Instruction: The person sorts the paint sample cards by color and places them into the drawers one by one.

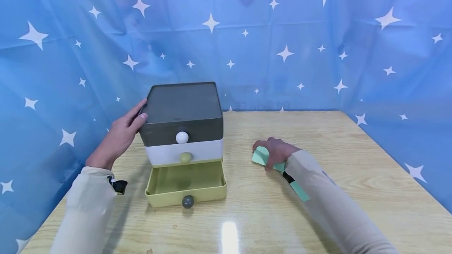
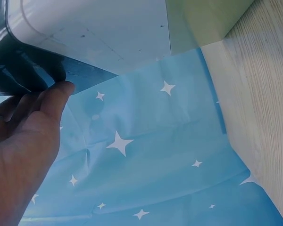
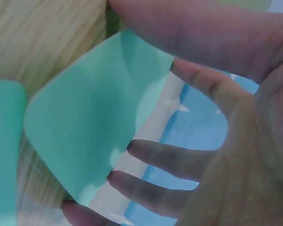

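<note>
A stacked desktop drawer unit (image 1: 183, 103) stands left of the middle, with a dark grey top tier, a white middle tier and an olive-green bottom drawer (image 1: 210, 195). The bottom drawer is pulled out, its inside floor showing. My left hand (image 1: 121, 132) rests on the left side of the dark tier, thumb at the top rim; in the left wrist view its fingertips press the dark side wall. To the right, my right hand (image 1: 277, 152) holds a flat mint-green piece (image 3: 94, 113) with rounded corners by its edges, between thumb and fingertips. Its kind is unclear.
Another mint-green piece (image 1: 300, 191) lies on the table beneath the right forearm, and also shows at the left of the right wrist view. The wooden table (image 1: 360, 160) is bordered by a blue star-patterned cloth (image 1: 247, 42) at the back and sides.
</note>
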`<control>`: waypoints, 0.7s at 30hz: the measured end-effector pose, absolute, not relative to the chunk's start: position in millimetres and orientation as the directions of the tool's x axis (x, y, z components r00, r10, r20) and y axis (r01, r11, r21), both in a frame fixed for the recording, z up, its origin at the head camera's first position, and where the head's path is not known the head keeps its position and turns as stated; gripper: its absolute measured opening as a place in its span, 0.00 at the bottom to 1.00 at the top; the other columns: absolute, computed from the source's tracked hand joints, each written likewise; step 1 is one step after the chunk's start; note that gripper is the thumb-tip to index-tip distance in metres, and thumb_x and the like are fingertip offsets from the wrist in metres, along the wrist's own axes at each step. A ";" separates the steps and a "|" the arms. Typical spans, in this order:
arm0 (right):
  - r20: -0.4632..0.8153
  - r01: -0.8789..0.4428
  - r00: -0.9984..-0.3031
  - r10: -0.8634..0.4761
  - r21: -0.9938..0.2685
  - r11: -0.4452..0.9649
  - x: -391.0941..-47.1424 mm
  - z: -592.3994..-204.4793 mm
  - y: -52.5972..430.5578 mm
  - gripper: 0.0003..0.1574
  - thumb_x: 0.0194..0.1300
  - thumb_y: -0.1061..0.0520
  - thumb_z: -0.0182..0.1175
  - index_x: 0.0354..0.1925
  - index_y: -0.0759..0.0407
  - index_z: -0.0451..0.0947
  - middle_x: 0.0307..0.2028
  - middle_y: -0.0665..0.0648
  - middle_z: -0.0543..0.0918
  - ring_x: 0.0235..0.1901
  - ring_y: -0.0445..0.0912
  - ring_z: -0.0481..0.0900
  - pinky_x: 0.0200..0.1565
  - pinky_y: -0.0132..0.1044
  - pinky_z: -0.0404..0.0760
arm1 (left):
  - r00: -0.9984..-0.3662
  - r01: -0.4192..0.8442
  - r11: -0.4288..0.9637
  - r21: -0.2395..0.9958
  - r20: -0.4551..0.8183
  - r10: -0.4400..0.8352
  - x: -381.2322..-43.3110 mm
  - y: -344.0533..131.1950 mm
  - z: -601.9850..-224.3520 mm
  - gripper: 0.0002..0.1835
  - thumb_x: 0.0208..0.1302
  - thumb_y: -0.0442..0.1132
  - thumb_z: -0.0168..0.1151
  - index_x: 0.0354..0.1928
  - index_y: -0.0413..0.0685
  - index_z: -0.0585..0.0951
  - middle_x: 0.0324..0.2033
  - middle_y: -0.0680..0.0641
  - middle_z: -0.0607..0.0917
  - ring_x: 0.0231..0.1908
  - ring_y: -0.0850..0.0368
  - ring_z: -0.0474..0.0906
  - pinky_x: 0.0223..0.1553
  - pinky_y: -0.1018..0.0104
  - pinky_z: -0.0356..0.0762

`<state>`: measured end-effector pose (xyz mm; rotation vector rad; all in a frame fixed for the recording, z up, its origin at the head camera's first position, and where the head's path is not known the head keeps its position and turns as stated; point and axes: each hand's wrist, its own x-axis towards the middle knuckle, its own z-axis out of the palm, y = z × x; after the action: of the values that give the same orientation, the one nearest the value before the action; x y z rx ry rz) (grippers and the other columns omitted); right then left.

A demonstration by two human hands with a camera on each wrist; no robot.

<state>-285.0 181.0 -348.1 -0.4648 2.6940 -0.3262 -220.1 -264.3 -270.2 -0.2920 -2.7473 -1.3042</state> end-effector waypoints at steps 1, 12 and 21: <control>-0.327 -0.279 -0.872 -0.364 -0.278 0.919 -284.1 -348.2 180.5 0.44 0.49 0.61 0.77 0.60 0.35 0.72 0.59 0.63 0.70 0.48 0.57 0.70 0.39 0.45 0.74 | -0.978 0.209 0.618 0.758 0.159 0.135 -220.4 -264.2 -270.4 0.33 0.79 0.62 0.37 0.79 0.76 0.42 0.81 0.39 0.45 0.79 0.33 0.45 0.73 0.30 0.53; -0.302 -0.309 -0.882 -0.363 -0.214 0.927 -272.3 -343.3 177.5 0.45 0.51 0.58 0.77 0.63 0.33 0.70 0.61 0.61 0.70 0.51 0.58 0.69 0.40 0.48 0.77 | -0.977 0.214 0.623 0.752 0.166 0.136 -220.5 -263.0 -272.6 0.33 0.79 0.61 0.37 0.79 0.76 0.43 0.80 0.39 0.46 0.79 0.32 0.44 0.73 0.30 0.53; -0.255 -0.408 -0.850 -0.461 -0.235 0.882 -253.7 -324.2 174.8 0.47 0.51 0.59 0.77 0.65 0.35 0.69 0.60 0.59 0.71 0.52 0.56 0.73 0.41 0.44 0.80 | -0.975 0.221 0.622 0.752 0.175 0.134 -219.5 -263.3 -270.4 0.33 0.79 0.61 0.37 0.79 0.75 0.43 0.80 0.38 0.46 0.79 0.32 0.44 0.73 0.30 0.52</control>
<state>-253.7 174.8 -324.2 -0.6502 2.7467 -0.2474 -219.5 -263.3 -270.4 -0.3002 -2.7361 -1.2894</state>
